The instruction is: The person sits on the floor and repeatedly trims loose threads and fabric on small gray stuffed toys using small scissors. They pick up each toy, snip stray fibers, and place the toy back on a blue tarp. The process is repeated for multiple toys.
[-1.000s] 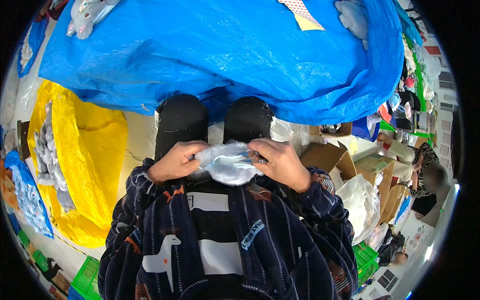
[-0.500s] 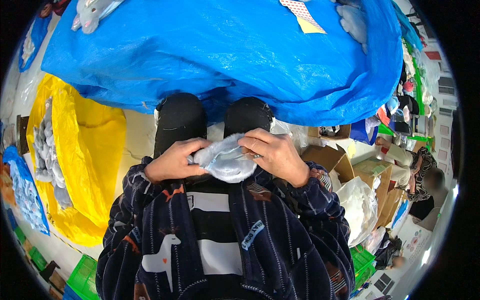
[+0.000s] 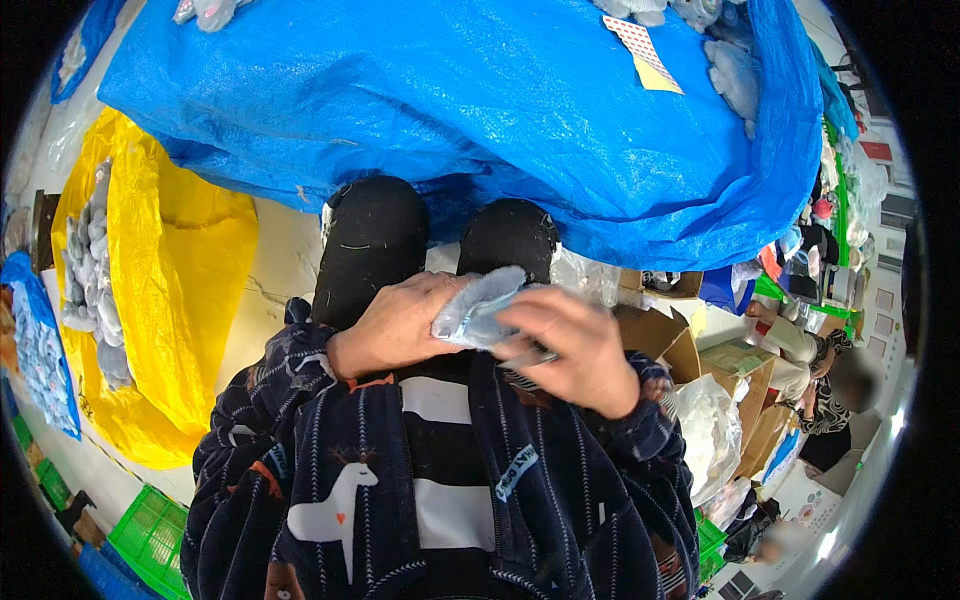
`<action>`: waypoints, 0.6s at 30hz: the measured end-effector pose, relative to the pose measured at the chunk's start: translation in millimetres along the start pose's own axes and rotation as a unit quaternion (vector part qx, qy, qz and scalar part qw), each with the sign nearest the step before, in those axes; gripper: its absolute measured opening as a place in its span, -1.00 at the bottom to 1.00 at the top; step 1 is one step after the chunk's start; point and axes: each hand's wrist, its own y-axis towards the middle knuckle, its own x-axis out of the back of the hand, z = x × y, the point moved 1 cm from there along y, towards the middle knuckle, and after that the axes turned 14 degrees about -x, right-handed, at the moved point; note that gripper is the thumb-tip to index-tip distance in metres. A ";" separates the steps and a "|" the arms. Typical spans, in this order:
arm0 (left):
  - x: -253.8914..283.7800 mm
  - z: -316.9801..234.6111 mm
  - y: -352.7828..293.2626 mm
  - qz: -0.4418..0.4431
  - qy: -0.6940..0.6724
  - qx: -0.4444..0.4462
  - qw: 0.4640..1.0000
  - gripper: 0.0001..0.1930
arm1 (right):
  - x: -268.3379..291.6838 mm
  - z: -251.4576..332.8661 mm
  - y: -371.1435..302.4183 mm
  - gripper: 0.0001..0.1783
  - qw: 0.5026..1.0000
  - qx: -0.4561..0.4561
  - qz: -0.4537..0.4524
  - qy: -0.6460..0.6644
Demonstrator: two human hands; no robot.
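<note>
A small piece of grey plush fabric [image 3: 482,300], with a pale edge, is held in front of my lap. My left hand [image 3: 402,318] grips it from the left, fingers curled behind it and mostly hidden. My right hand [image 3: 575,345] lies against its right side, its fingers smeared by motion. Whether those fingers pinch the fabric does not show. A small shiny spot shows by the right fingers, too blurred to name.
A blue plastic sheet [image 3: 450,120] spreads before my knees, with grey plush pieces [image 3: 735,80] and a dotted paper strip [image 3: 640,50]. At left, a yellow bag [image 3: 190,320] holds grey plush pieces. Cardboard boxes [image 3: 660,340], a clear bag [image 3: 705,430] and another person [image 3: 825,390] are at right.
My left hand has moved right and turned over the plush piece, which now looks folded smaller. My right hand has shifted right and down. The whole view has tilted slightly.
</note>
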 end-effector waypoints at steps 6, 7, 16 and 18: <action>0.7 0.7 1.4 -0.009 -0.044 -0.011 0.999 -0.43 | -32.3 13.0 -3.8 -0.50 0.981 0.021 0.000 -0.193; 0.9 -2.4 1.9 -0.007 -0.043 -0.013 0.999 -0.43 | -32.4 13.5 -4.8 -0.50 0.980 0.029 -0.008 -0.195; -2.3 -22.0 9.3 -0.017 0.165 -0.123 0.978 -0.66 | -24.8 19.9 -11.7 -0.69 0.985 -0.086 -0.002 -0.150; -4.7 -21.0 10.6 -0.006 0.173 -0.127 0.977 -0.67 | -21.2 11.4 -10.8 -0.76 0.991 -0.108 -0.015 -0.081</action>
